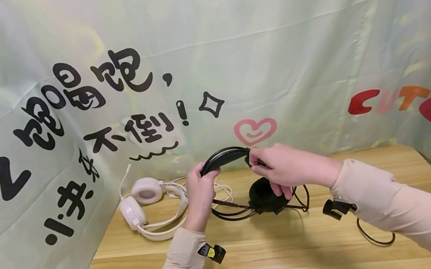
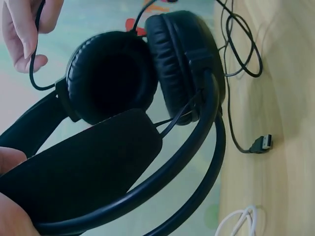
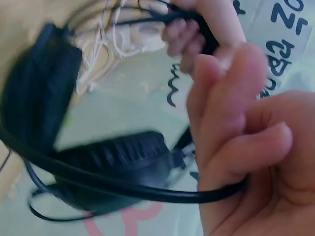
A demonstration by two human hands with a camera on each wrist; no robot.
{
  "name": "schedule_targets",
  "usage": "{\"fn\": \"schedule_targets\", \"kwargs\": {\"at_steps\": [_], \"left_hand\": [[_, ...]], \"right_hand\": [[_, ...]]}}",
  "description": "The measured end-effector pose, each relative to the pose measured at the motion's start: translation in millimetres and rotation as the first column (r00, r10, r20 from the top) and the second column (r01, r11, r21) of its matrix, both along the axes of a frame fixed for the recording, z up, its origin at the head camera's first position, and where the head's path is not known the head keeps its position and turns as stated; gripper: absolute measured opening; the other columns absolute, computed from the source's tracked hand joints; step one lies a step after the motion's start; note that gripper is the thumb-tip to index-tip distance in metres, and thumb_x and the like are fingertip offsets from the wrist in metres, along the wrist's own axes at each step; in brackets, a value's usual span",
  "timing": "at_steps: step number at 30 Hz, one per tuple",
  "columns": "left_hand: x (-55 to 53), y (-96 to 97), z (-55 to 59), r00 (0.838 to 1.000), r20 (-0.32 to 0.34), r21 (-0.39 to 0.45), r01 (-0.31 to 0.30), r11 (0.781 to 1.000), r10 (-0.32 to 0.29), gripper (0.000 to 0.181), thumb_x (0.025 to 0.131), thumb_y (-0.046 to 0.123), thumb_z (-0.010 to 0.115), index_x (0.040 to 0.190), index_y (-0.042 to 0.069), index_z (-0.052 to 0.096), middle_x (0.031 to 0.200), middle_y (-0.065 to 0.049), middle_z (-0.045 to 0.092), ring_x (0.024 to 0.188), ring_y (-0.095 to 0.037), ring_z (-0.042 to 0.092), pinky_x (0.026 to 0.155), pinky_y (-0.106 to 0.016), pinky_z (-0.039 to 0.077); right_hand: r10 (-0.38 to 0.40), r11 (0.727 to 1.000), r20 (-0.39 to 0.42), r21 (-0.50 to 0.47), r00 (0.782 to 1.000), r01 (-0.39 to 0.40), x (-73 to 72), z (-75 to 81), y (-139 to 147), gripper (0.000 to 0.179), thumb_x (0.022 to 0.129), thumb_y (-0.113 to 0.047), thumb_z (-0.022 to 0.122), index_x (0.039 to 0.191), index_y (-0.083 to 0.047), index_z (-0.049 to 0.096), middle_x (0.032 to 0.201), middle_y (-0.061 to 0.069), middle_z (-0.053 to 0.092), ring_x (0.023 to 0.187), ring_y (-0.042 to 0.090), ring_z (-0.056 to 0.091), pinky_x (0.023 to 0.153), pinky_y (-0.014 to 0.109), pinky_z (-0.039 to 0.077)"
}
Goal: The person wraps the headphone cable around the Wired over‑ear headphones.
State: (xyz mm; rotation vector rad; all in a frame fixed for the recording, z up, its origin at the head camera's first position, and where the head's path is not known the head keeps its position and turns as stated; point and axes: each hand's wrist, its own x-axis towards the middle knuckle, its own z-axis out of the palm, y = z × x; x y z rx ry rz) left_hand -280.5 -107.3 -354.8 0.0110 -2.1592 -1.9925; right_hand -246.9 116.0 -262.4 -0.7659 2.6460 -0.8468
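Note:
Black over-ear headphones (image 1: 267, 195) are held above the table. My left hand (image 1: 201, 193) grips their headband, with the thumb and fingers around it in the left wrist view. Both padded ear cups (image 2: 113, 78) hang away from that hand. Beside one cup, my right hand (image 1: 279, 166) has its fingers curled at a thin black strand (image 2: 33, 73) of the headphones; whether it is a cable or a microphone boom I cannot tell. In the right wrist view the strand runs in between the fingers (image 3: 256, 147), where its end is hidden.
White headphones (image 1: 131, 212) with a thin boom and a white cable lie at the table's back left. A black cable with a USB plug (image 2: 261, 143) lies on the wooden table (image 1: 263, 260). Printed cloth (image 1: 297, 57) surrounds the back and sides.

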Motion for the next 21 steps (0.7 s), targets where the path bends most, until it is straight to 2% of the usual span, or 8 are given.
{"fn": "schedule_targets", "kwargs": {"at_steps": [7, 10, 16, 21], "left_hand": [[-1.1, 0.2, 0.0, 0.999, 0.004, 0.164, 0.048, 0.985, -0.049, 0.004, 0.094, 0.005, 0.066, 0.092, 0.003, 0.064, 0.064, 0.008, 0.037, 0.045, -0.005, 0.027, 0.041, -0.018, 0.027], [-1.2, 0.5, -0.1, 0.999, 0.005, 0.218, 0.044, 0.975, -0.046, 0.002, 0.095, 0.005, 0.064, 0.095, 0.002, 0.065, 0.067, 0.008, 0.039, 0.046, -0.005, 0.028, 0.041, -0.018, 0.027], [-1.8, 1.1, -0.6, 1.000, -0.002, 0.290, 0.020, 0.957, -0.020, 0.005, 0.095, 0.005, 0.063, 0.093, 0.008, 0.066, 0.066, 0.008, 0.040, 0.046, -0.004, 0.030, 0.042, -0.017, 0.029], [-1.9, 1.1, 0.4, 0.999, -0.022, 0.338, 0.031, 0.941, -0.025, 0.004, 0.097, 0.005, 0.061, 0.098, 0.005, 0.064, 0.064, 0.008, 0.040, 0.045, -0.003, 0.028, 0.042, -0.017, 0.029]], "right_hand": [[-0.044, 0.998, -0.032, -0.043, 0.999, 0.043, 4.5, -20.4, -9.5, 0.011, 0.114, -0.022, 0.052, 0.114, -0.013, 0.056, 0.052, 0.003, 0.062, 0.035, 0.014, 0.056, 0.046, 0.041, 0.058], [-0.061, 0.996, -0.032, -0.072, 0.998, 0.058, 6.7, -28.3, -13.2, 0.011, 0.114, -0.023, 0.052, 0.114, -0.013, 0.056, 0.052, 0.002, 0.061, 0.035, 0.013, 0.056, 0.045, 0.040, 0.057], [-0.077, 0.990, -0.035, -0.124, 0.996, 0.072, 12.2, -41.6, -19.8, 0.010, 0.115, -0.023, 0.052, 0.114, -0.014, 0.056, 0.052, 0.002, 0.061, 0.036, 0.016, 0.057, 0.044, 0.040, 0.056], [-0.056, 0.988, -0.023, -0.148, 0.998, 0.052, 18.3, -53.6, -26.7, 0.011, 0.115, -0.023, 0.051, 0.114, -0.014, 0.057, 0.053, 0.000, 0.061, 0.036, 0.016, 0.057, 0.041, 0.034, 0.052]]}}
